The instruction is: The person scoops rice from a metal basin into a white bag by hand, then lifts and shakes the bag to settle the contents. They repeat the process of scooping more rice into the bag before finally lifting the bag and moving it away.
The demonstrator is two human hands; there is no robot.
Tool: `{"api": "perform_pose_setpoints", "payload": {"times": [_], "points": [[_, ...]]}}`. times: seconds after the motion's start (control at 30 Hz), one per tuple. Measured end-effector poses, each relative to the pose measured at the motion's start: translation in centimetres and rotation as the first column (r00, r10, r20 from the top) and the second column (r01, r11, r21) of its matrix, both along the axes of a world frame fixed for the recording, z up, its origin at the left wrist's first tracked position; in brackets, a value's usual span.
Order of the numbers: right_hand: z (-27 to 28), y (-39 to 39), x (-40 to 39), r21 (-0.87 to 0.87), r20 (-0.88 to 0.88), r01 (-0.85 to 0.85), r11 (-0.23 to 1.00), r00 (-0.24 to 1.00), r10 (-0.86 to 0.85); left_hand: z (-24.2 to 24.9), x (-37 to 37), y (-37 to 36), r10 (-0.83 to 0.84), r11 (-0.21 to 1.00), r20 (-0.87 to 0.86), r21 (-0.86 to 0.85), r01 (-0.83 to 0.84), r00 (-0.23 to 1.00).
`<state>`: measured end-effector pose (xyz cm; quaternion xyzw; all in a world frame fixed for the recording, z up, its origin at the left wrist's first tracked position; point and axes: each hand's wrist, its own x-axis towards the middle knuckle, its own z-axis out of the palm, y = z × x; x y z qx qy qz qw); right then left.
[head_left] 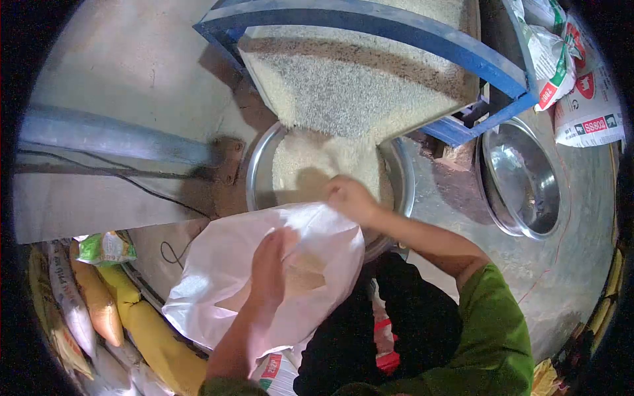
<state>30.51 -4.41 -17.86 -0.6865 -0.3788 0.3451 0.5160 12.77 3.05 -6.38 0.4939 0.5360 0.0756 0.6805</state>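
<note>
A large white plastic sack [218,264] lies spread in front of me with its mouth open towards me and some pale brown material inside. My left hand [272,247] reaches into this sack, fingers extended against its inner wall. My right hand [350,197] is closed in a fist at the sack's far rim, above a wide metal basin [254,175]. Whatever is in the fist is hidden, and the area just beyond it is blurred. Pale rice grains [297,158] fill the basin, beneath the lip of a sloping chute [343,86] covered in grains.
A blue metal frame [436,33] surrounds the chute. Stacked metal bowls [522,178] stand on the right, below printed sacks [588,105]. On the left are a pipe [119,135], a black cable [139,175] and several filled bags [152,330].
</note>
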Motion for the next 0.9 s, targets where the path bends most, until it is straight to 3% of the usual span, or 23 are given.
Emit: {"api": "perform_pose_setpoints", "payload": {"times": [0.03,0.07,0.1,0.13,0.17,0.2,0.23,0.27,0.33,0.37,0.4,0.43,0.47,0.5,0.53,0.57,0.6,0.63,0.67,0.73,0.8,0.9], "points": [[-2.3,0.1,1.6,-0.045,0.218,0.085,0.995,0.973,-0.074,-0.5,1.9,0.7,-0.197,0.978,0.071,0.077,0.192,0.978],[-4.1,0.0,3.0,-0.159,0.255,0.135,0.978,0.963,-0.091,-6.0,2.5,2.1,-0.438,0.864,0.185,0.356,0.355,0.880],[-6.0,-0.4,4.2,-0.269,0.292,0.184,0.945,0.951,-0.102,-4.0,6.8,0.9,-0.048,0.996,0.191,-0.065,0.062,0.980],[-8.6,-0.9,5.4,-0.272,0.292,0.183,0.945,0.951,-0.100,-7.8,9.0,1.6,-0.267,0.930,0.190,0.308,0.201,0.945],[-11.6,-1.4,6.3,-0.210,0.499,0.259,0.943,0.858,-0.125,-12.6,11.0,2.3,-0.230,0.881,0.102,0.444,0.162,0.968],[-14.2,-1.3,6.5,-0.131,0.679,0.321,0.938,0.718,-0.151,-17.8,12.9,2.9,-0.189,0.815,-0.101,0.539,0.214,0.977],[-16.7,-0.6,6.0,-0.133,0.678,0.317,0.939,0.720,-0.147,-21.0,14.0,3.4,-0.119,0.739,-0.296,0.611,0.283,0.948],[-19.1,0.1,5.5,-0.143,0.711,0.406,0.903,0.676,-0.192,-21.3,14.6,3.7,-0.119,0.741,-0.294,0.609,0.282,0.948],[-19.3,-0.1,5.5,-0.161,0.749,0.495,0.854,0.625,-0.221,-21.7,15.4,3.4,-0.200,0.684,-0.634,0.456,0.569,0.747],[-16.6,-0.6,5.6,-0.150,0.552,0.363,0.920,0.803,-0.227,-23.3,15.6,2.6,-0.085,0.756,-0.542,0.512,0.408,0.836],[-15.2,-1.0,4.8,-0.105,0.312,0.231,0.967,0.931,-0.188,-23.4,15.4,1.8,-0.090,0.764,-0.546,0.498,0.410,0.833],[-15.2,-0.2,3.3,-0.108,0.310,0.228,0.968,0.932,-0.185,-22.8,15.5,1.5,-0.071,0.820,-0.513,0.458,0.343,0.855],[-15.3,1.3,1.8,-0.089,0.135,0.365,0.927,0.926,-0.351,-22.2,15.8,1.7,-0.042,0.866,-0.472,0.422,0.268,0.880],[-15.2,2.8,0.5,-0.096,-0.045,0.490,0.866,0.867,-0.496,-23.5,15.7,1.9,-0.034,0.866,-0.465,0.428,0.259,0.884],[-15.1,3.8,-0.3,-0.133,-0.222,0.600,0.789,0.758,-0.614,-26.2,15.0,1.8,0.115,0.872,-0.277,0.489,0.037,0.954],[-14.1,4.3,-0.4,-0.132,-0.219,0.596,0.792,0.762,-0.610,-26.1,14.6,1.4,0.263,0.844,-0.079,0.502,-0.189,0.962],[-13.1,4.8,-0.4,-0.135,-0.499,0.570,0.810,0.667,-0.553,-25.9,14.3,1.3,0.267,0.842,-0.078,0.503,-0.193,0.961],[-11.5,5.4,-0.4,-0.127,-0.736,0.549,0.826,0.506,-0.449,-22.4,14.2,1.4,0.342,0.851,0.012,0.421,-0.315,0.940],[-8.5,5.6,-0.6,-0.123,-0.739,0.550,0.826,0.505,-0.446,-19.1,14.0,1.5,0.421,0.844,0.093,0.323,-0.427,0.902],[-1.5,5.1,-1.4,-0.014,-0.553,0.555,0.832,0.689,-0.469,-14.6,12.6,1.7,0.409,0.878,0.103,0.227,-0.422,0.907],[2.1,5.1,-3.0,-0.047,-0.640,0.510,0.859,0.645,-0.418,-10.8,10.7,1.7,0.436,0.875,0.323,0.067,-0.480,0.840],[6.1,4.7,-5.2,0.019,-0.696,0.333,0.943,0.681,-0.227,-7.3,6.8,1.4,0.463,0.874,0.373,-0.042,-0.483,0.804]]}}
